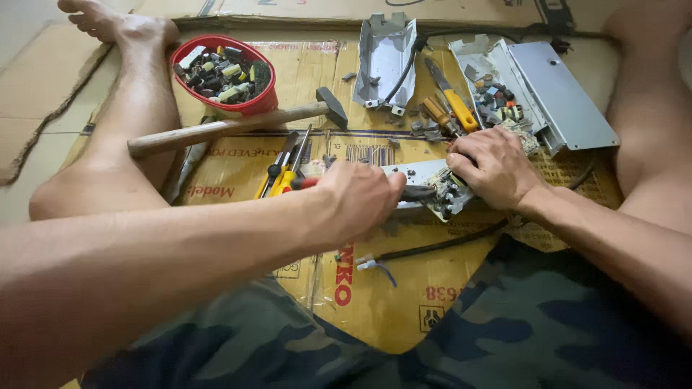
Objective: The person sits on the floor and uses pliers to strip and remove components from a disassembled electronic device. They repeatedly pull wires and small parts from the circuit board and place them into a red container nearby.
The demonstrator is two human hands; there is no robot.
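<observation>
Left hand (360, 198) fingers grip pliers (422, 192); right hand (494, 167) fingers press circuit board (441, 186).

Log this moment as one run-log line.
left hand: grips red-handled tool | right hand: pins circuit board | hammer, red bowl of parts: untouched on cardboard

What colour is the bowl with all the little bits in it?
Red. The bowl shows in the head view, upper left.

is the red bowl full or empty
Full: the red bowl, beside the person's leg and behind the hammer, is heaped to about its rim with small dark, yellow and pale parts.
</observation>
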